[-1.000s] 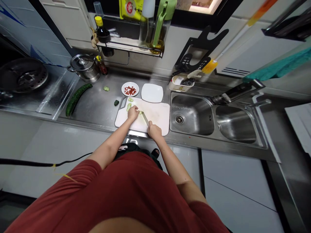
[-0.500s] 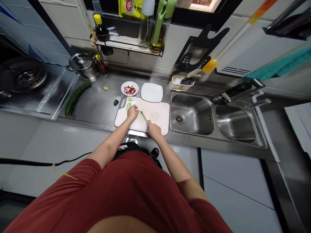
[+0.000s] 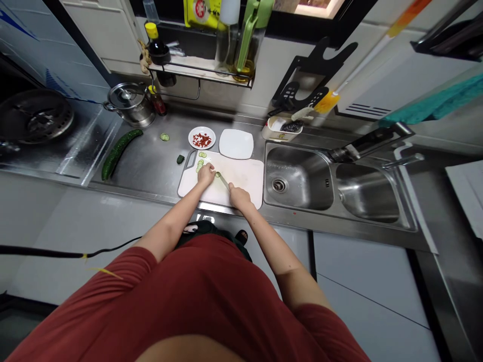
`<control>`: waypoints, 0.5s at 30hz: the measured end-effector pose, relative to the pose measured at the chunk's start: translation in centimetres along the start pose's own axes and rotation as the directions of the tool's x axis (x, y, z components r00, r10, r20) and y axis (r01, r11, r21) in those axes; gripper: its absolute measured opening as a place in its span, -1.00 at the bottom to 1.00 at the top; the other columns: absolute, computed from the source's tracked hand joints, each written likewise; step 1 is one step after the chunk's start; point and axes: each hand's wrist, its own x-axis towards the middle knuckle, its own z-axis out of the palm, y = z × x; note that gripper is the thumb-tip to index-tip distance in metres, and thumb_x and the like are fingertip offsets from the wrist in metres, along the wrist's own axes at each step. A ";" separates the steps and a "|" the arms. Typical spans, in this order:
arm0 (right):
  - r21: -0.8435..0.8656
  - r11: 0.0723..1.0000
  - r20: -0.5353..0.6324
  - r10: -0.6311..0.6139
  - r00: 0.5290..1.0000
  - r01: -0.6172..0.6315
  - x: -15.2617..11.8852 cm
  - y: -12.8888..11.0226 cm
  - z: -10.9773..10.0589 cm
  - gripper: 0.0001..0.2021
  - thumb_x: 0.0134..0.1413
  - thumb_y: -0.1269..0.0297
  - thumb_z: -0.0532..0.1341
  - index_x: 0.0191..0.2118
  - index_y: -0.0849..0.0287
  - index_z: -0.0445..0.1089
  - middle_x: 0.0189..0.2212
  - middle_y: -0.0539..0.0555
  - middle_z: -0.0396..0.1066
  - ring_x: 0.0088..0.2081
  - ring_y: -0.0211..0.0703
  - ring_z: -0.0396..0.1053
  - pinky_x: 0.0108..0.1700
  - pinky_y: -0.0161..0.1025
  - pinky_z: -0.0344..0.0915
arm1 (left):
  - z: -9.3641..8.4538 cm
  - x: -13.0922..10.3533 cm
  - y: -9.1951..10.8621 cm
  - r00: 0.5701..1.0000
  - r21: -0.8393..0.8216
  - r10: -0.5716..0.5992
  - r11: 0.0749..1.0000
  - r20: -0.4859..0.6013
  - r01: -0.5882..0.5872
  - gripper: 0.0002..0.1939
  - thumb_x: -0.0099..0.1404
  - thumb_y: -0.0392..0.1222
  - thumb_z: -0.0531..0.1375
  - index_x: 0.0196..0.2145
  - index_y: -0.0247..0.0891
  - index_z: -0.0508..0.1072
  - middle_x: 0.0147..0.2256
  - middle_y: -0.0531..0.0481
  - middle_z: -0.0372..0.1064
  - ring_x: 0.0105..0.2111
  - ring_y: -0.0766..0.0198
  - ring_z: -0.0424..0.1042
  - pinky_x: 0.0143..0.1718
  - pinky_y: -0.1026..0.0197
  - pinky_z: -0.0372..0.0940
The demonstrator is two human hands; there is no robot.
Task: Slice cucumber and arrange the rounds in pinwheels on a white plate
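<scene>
My right hand (image 3: 239, 196) is wrapped round the handle of a kitchen knife (image 3: 224, 182), its blade pointing up and left over the white cutting board (image 3: 244, 173). At the blade's tip is a thin cucumber slice (image 3: 218, 174), pinched at its edge by the closed fingertips of my left hand (image 3: 206, 174). Several cut cucumber slices (image 3: 200, 163) lie on the board's left side, just beyond my left hand. A dark green cucumber end (image 3: 180, 159) rests on the counter beside the board, and more slices (image 3: 164, 137) lie farther back.
Behind the board stand a plate of chopped red pieces (image 3: 202, 129) and a square white plate (image 3: 236, 131). A whole cucumber (image 3: 119, 154) and a steel pot (image 3: 132, 108) are on the left. A double sink (image 3: 298, 173) adjoins the board's right side. A bottle rack (image 3: 199, 70) overhangs the back.
My right hand has shifted slightly up and back on the board with the knife. The slice at the blade tip looks tilted differently. My left hand stays almost in place.
</scene>
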 end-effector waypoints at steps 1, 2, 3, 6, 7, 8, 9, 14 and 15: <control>0.000 1.000 -0.003 -0.004 1.000 0.004 0.1 0.0 0.0 -0.63 0.22 0.49 -0.07 0.13 0.18 0.06 -0.17 0.26 0.43 -0.12 -0.01 0.42 -0.15 -0.17 0.29 | 0.0 0.0 0.0 1.000 0.000 -0.002 1.000 -0.001 0.002 -0.86 0.19 -0.21 0.19 -0.25 -0.15 0.37 -0.31 -0.03 0.40 -0.20 0.16 0.39 -0.17 0.20 0.19; -0.001 1.000 -0.007 -0.008 1.000 0.008 0.1 0.0 -0.1 -0.63 0.22 0.49 -0.07 0.12 0.18 0.06 -0.17 0.26 0.43 -0.13 -0.01 0.42 -0.16 -0.17 0.29 | 0.1 0.1 -0.1 1.000 -0.002 -0.002 1.000 -0.003 0.002 -0.86 0.18 -0.21 0.19 -0.25 -0.15 0.37 -0.31 -0.03 0.40 -0.21 0.17 0.39 -0.18 0.20 0.19; -0.001 1.000 -0.008 -0.011 1.000 0.011 0.1 0.0 -0.1 -0.64 0.21 0.50 -0.07 0.11 0.19 0.07 -0.18 0.26 0.43 -0.13 -0.01 0.43 -0.17 -0.18 0.29 | 0.1 0.1 -0.1 1.000 -0.003 0.000 1.000 -0.006 0.000 -0.86 0.18 -0.21 0.19 -0.26 -0.15 0.37 -0.32 -0.03 0.40 -0.21 0.16 0.39 -0.18 0.19 0.19; 0.003 1.000 0.005 -0.010 1.000 0.010 0.0 0.1 -0.1 -0.65 0.21 0.50 -0.07 0.11 0.18 0.08 -0.18 0.27 0.43 -0.14 -0.01 0.43 -0.18 -0.19 0.30 | 0.1 0.3 -0.3 1.000 -0.011 0.008 1.000 -0.011 -0.008 -0.87 0.17 -0.21 0.20 -0.27 -0.16 0.37 -0.32 -0.04 0.40 -0.21 0.15 0.40 -0.18 0.18 0.19; 0.005 1.000 0.014 -0.006 1.000 0.006 0.0 0.2 -0.2 -0.65 0.22 0.49 -0.07 0.11 0.18 0.08 -0.18 0.27 0.43 -0.14 -0.01 0.43 -0.18 -0.18 0.30 | 0.1 0.3 -0.3 1.000 -0.013 0.007 1.000 -0.009 -0.007 -0.86 0.17 -0.21 0.20 -0.27 -0.16 0.38 -0.32 -0.04 0.40 -0.20 0.14 0.40 -0.17 0.18 0.20; 0.007 1.000 0.023 -0.004 1.000 0.003 -0.1 0.2 -0.2 -0.65 0.22 0.48 -0.07 0.11 0.19 0.07 -0.17 0.28 0.42 -0.13 -0.01 0.42 -0.18 -0.18 0.29 | 0.1 0.3 -0.3 1.000 -0.014 0.006 1.000 -0.005 -0.006 -0.86 0.17 -0.21 0.20 -0.26 -0.15 0.38 -0.31 -0.05 0.40 -0.20 0.13 0.40 -0.16 0.18 0.20; 0.009 1.000 0.034 -0.001 0.999 0.001 -0.1 0.3 -0.3 -0.65 0.22 0.48 -0.06 0.11 0.19 0.07 -0.17 0.28 0.42 -0.13 0.00 0.42 -0.17 -0.18 0.29 | 0.1 0.3 -0.3 1.000 -0.013 0.004 1.000 0.000 -0.004 -0.86 0.17 -0.22 0.20 -0.26 -0.15 0.38 -0.31 -0.05 0.40 -0.19 0.13 0.40 -0.16 0.17 0.20; 0.015 1.000 0.047 -0.010 0.999 0.009 -0.1 0.1 -0.7 -0.65 0.22 0.48 -0.07 0.11 0.20 0.07 -0.16 0.28 0.42 -0.13 0.00 0.42 -0.18 -0.17 0.29 | 0.0 0.2 -0.2 1.000 -0.005 0.008 1.000 0.003 -0.008 -0.86 0.18 -0.22 0.19 -0.26 -0.15 0.37 -0.32 -0.04 0.40 -0.17 0.12 0.40 -0.14 0.16 0.19; 0.015 1.000 0.041 -0.011 0.999 0.010 -0.1 0.0 -0.7 -0.65 0.22 0.48 -0.07 0.10 0.20 0.08 -0.17 0.28 0.42 -0.14 0.00 0.42 -0.18 -0.17 0.29 | 0.0 0.2 -0.2 1.000 -0.004 0.010 1.000 0.002 -0.010 -0.86 0.18 -0.22 0.19 -0.26 -0.15 0.37 -0.32 -0.04 0.40 -0.18 0.12 0.40 -0.14 0.17 0.19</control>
